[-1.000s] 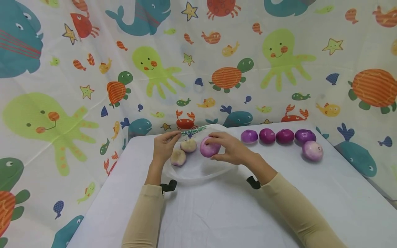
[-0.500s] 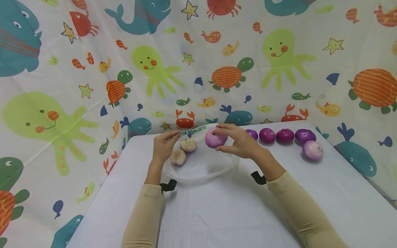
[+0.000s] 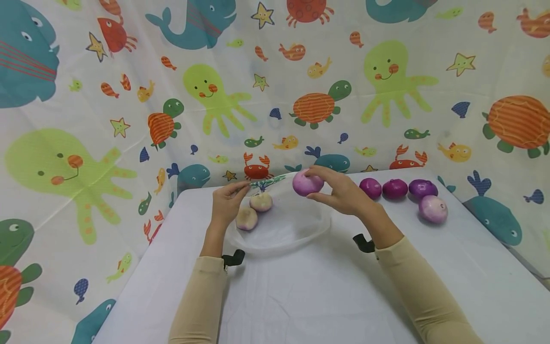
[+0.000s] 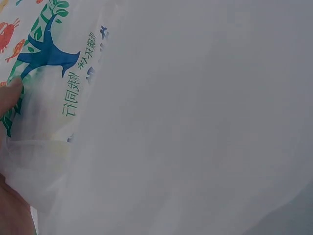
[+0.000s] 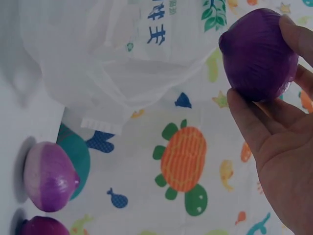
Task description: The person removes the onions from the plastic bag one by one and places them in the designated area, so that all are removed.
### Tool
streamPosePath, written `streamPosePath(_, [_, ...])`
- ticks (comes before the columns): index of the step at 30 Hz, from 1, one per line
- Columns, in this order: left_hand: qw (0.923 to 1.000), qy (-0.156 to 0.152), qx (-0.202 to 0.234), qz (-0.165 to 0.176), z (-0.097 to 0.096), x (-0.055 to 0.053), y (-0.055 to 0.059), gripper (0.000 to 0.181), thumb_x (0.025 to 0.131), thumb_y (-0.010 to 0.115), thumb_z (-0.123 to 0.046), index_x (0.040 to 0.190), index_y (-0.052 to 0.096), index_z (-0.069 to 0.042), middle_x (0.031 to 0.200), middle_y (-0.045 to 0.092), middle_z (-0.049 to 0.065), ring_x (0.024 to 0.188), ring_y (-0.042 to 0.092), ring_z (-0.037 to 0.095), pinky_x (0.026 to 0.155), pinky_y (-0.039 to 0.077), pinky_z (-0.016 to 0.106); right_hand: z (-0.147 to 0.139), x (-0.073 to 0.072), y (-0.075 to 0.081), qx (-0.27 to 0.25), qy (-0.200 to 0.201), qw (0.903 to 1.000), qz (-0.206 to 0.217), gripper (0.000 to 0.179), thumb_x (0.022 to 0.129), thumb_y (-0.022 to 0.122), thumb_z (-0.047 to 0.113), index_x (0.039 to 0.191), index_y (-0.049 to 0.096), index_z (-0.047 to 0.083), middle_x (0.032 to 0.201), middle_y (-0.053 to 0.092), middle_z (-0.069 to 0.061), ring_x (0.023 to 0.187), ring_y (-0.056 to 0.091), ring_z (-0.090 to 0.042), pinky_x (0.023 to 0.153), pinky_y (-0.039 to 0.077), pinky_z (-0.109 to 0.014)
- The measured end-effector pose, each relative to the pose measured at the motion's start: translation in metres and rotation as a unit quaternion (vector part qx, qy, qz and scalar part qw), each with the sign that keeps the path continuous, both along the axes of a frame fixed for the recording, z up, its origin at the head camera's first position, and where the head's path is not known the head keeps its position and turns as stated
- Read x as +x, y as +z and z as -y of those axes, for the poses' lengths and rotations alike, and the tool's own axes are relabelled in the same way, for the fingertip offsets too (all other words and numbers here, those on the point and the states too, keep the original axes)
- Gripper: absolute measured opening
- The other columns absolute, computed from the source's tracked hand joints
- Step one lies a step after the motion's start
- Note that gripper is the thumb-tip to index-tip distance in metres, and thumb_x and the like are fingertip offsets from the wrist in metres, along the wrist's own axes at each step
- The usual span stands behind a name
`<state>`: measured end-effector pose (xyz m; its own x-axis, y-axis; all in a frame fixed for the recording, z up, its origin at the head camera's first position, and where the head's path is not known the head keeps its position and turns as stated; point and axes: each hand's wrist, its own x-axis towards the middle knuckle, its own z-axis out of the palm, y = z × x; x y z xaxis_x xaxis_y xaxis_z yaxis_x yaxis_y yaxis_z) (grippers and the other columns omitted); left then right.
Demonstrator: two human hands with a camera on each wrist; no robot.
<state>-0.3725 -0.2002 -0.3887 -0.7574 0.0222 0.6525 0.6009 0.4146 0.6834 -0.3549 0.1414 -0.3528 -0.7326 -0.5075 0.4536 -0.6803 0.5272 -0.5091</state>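
Observation:
My left hand pinches the upper edge of a white plastic bag printed with a blue and green tree. In the left wrist view the bag fills most of the picture. Two pale onions with purplish sides lie within the bag's outline, just right of that hand. My right hand grips a purple onion between thumb and fingers, raised at the bag's far right edge. The right wrist view shows this onion as dark purple, with a pointed tip.
Behind the right hand, several purple onions stand in a row at the table's back, among them a dark one. A paler onion sits in front of the row's right end. A curtain with sea animals hangs behind the white table.
My right hand has moved up and to the right with the purple onion, away from the middle of the bag. The left hand has stayed in place on the bag's edge.

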Motion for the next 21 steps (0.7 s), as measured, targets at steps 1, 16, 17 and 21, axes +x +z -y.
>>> streamPosePath(1, [1.0000, -0.001, 0.000, 0.001, 0.001, -0.002, -0.002, 0.014, 0.094, 0.072, 0.004, 0.107, 0.077, 0.009, 0.106, 0.077, 0.027, 0.102, 0.073, 0.046, 0.085, 0.050, 0.005, -0.001, 0.000, 0.000, -0.004, -0.004, 1.0000, 0.004, 0.061, 0.092, 0.081, 0.027, 0.147, 0.054, 0.022, 0.157, 0.052, -0.006, 0.142, 0.052, -0.030, 0.099, 0.059, -0.052])
streamPosePath(16, [0.9998, -0.002, -0.007, -0.017, 0.013, -0.025, -0.022, 0.014, 0.095, 0.075, -0.006, 0.108, 0.080, -0.002, 0.106, 0.080, 0.016, 0.101, 0.076, 0.032, 0.087, 0.053, 0.009, -0.034, -0.005, 0.004, -0.005, -0.047, 0.9981, 0.039, 0.059, 0.095, 0.079, 0.030, 0.147, 0.053, 0.024, 0.155, 0.053, -0.005, 0.136, 0.055, -0.032, 0.103, 0.055, -0.059])
streamPosePath(17, [0.9998, -0.001, -0.009, -0.017, 0.013, -0.025, -0.022, 0.014, 0.095, 0.075, -0.006, 0.108, 0.080, -0.002, 0.106, 0.080, 0.015, 0.101, 0.076, 0.031, 0.087, 0.054, 0.010, -0.036, -0.005, 0.003, -0.004, -0.049, 0.9980, 0.040, 0.059, 0.094, 0.079, 0.030, 0.147, 0.053, 0.024, 0.154, 0.054, -0.005, 0.135, 0.056, -0.032, 0.102, 0.055, -0.059])
streamPosePath(21, [0.9999, -0.001, -0.013, -0.012, 0.014, -0.025, -0.022, 0.014, 0.096, 0.075, -0.009, 0.108, 0.080, -0.003, 0.107, 0.080, 0.013, 0.102, 0.076, 0.027, 0.088, 0.055, 0.013, -0.045, -0.005, 0.003, 0.001, -0.051, 0.9981, 0.035, 0.060, 0.096, 0.077, 0.029, 0.150, 0.052, 0.025, 0.146, 0.059, -0.005, 0.128, 0.058, -0.030, 0.101, 0.056, -0.059])
